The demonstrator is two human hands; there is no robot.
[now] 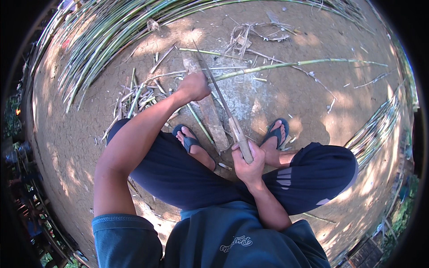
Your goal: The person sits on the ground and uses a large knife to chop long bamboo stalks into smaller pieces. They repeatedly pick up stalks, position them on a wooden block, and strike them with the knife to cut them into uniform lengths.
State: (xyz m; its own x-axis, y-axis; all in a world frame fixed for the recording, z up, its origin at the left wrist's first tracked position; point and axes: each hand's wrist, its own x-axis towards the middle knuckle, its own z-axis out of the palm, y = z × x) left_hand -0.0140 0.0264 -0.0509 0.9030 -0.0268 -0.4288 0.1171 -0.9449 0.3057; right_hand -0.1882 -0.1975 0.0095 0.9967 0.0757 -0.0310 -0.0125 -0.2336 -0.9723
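My left hand [195, 86] is closed round a long green jointed stalk [286, 66], which reaches far out to the right. Beneath that hand lies a rough wooden plank [211, 118], running from beyond my fist back toward my feet. In my right hand [249, 163] is the wooden handle of a long-bladed knife [217, 87]. Its narrow blade points away from me, passes just right of my left fist and crosses the stalk there. Whether the edge touches the stalk, I cannot tell.
Cut stalk pieces [142, 99] lie heaped left of the plank. A large bundle of long stalks [120, 33] spreads across the far left, and another bundle [380, 127] lies at the right. Dry leaf scraps [243, 38] litter the ground ahead. My sandalled feet [187, 137] flank the plank's near end.
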